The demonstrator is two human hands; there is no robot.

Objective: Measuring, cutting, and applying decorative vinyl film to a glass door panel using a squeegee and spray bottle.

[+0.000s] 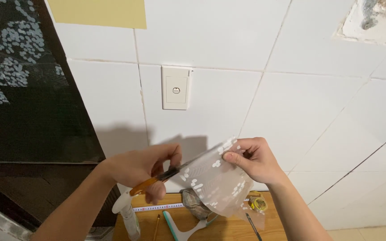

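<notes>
**Scissors at the film, both hands raised before the wall**

Your left hand (146, 167) holds the scissors (161, 177) by their orange handles, fingers closed through and around the loops. The blades point right and meet the left edge of the film (215, 180); whether they are open or shut on it cannot be told, since the film covers the tips.

Your right hand (253, 160) pinches the top edge of the film between thumb and fingers, grip closed on it. The film is a translucent sheet with white dots, curling downward from that hand and hanging in front of the counter.

Both hands are held up in front of the white tiled wall, just below a white switch plate (176, 87). A dark patterned panel (18, 80) stands at the left.

On the wooden counter (228, 227) below lie:
- a spray bottle (128, 214) at the left edge;
- a ruler (157, 207) near the wall;
- a squeegee (184, 227) with a green handle;
- a tape measure (258, 203) at the right;
- a pencil (156, 226) and a dark pen (253, 226).
</notes>
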